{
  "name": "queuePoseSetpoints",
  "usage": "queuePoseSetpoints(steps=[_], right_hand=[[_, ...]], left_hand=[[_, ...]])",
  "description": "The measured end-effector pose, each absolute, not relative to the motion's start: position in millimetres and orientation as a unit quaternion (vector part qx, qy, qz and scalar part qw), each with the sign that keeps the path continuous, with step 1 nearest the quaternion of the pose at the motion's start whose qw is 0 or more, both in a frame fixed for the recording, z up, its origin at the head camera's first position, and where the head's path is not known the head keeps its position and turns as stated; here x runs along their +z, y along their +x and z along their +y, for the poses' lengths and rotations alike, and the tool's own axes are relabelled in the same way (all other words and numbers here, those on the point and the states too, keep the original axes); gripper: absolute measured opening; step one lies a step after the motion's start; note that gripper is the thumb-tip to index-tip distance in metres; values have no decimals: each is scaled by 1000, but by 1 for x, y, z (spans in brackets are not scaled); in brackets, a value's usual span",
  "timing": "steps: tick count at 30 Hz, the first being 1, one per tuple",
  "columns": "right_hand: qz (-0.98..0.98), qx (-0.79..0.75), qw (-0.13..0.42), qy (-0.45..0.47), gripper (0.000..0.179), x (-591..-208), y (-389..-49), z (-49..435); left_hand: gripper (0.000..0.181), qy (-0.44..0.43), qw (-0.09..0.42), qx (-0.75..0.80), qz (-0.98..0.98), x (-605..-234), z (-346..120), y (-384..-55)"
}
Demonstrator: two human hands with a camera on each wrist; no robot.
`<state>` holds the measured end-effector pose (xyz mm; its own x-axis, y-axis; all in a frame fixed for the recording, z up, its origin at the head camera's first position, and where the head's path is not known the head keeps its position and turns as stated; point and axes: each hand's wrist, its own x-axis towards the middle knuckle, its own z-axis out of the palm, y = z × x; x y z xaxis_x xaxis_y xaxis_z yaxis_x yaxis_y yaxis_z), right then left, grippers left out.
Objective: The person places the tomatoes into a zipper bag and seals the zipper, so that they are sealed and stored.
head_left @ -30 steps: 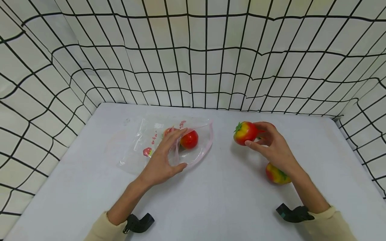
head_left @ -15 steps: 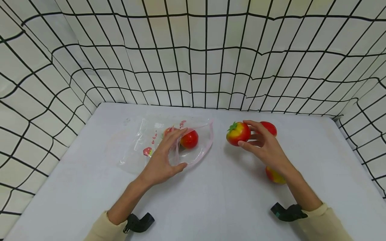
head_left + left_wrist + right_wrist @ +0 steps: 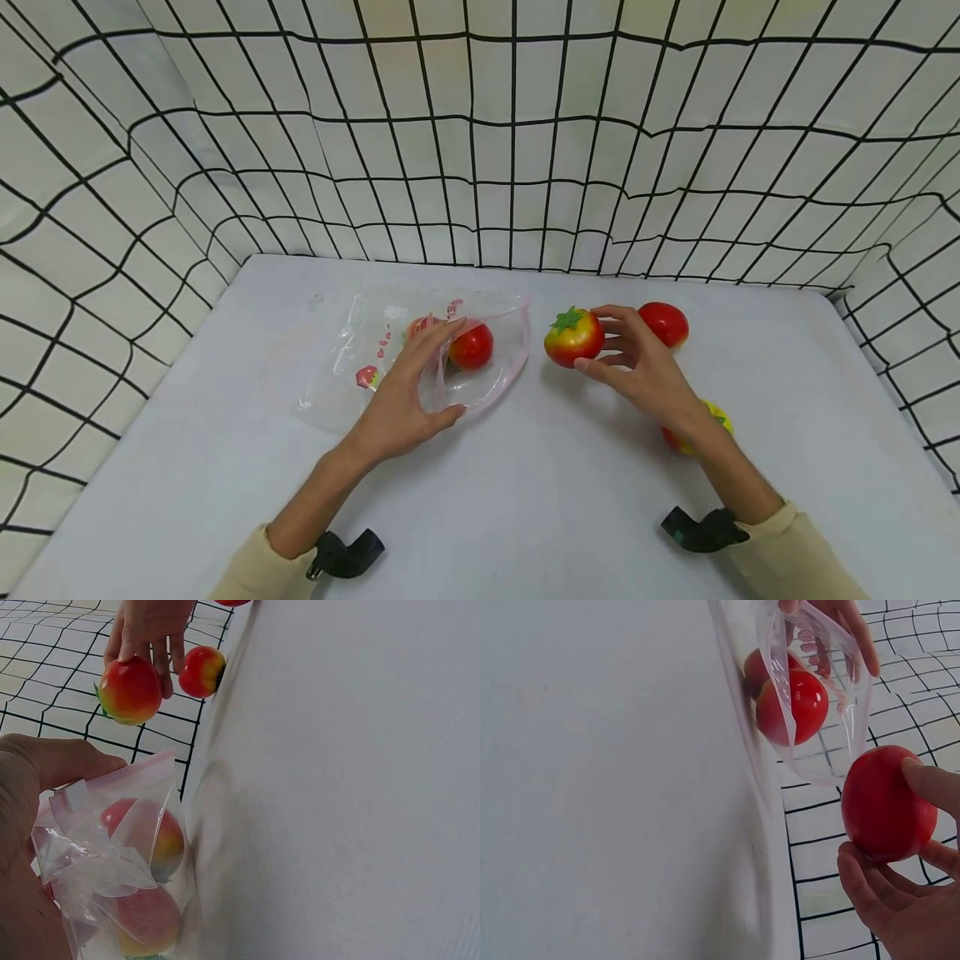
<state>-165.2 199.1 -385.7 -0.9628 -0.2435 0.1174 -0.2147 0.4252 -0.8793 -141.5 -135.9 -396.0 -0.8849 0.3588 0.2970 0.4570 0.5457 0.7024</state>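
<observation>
My right hand (image 3: 633, 367) grips a red-and-yellow tomato (image 3: 572, 337) with a green leafy top, thumb and fingers at its side, just right of the bag's mouth. A clear zip bag (image 3: 337, 358) with pink edging and red print lies at the left. My left hand (image 3: 405, 404) holds this bag by its mouth, thumb and fingers spread at opposite edges. Inside the bag are a red tomato (image 3: 472, 346) and another one partly behind the fingers, clearer in the right wrist view as a red tomato (image 3: 757, 673). The right wrist view shows the gripped tomato (image 3: 889, 802) apart from the bag.
A red tomato (image 3: 666, 323) lies behind my right hand. A yellow-and-red tomato (image 3: 716, 417) is partly hidden under my right forearm. The white table (image 3: 540, 517) is bounded by a black wire grid (image 3: 517, 183) at the back and sides.
My right hand has moved left towards the bag with the tomato, uncovering the red tomato behind it. My left hand and the bag have stayed still.
</observation>
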Motion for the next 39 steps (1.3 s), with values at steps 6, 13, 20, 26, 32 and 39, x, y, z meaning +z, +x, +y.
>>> queuePoseSetpoints(steps=[6,13,20,26,32,39], right_hand=[[836,-527,23,-151,70,-391,-166,193],[829,-534,35,-163,72,-393,-166,183],[832,-530,46,-159,76,-395,-166,178],[833,-526,52,-163,72,-396,-167,171],[845,-509,53,-157,70,-396,-167,164],[848,-501,40,-166,70,-398,-168,158]], left_hand=[[105,-235,60,-412,-878,-396,-136,-142],[106,-227,55,-409,-882,-395,-136,-141],[105,-229,57,-409,-882,-396,-136,-141],[107,-222,54,-407,-884,-394,-136,-139],[105,-219,48,-409,-884,-394,-136,-140],[107,-217,48,-409,-885,-394,-136,-139]])
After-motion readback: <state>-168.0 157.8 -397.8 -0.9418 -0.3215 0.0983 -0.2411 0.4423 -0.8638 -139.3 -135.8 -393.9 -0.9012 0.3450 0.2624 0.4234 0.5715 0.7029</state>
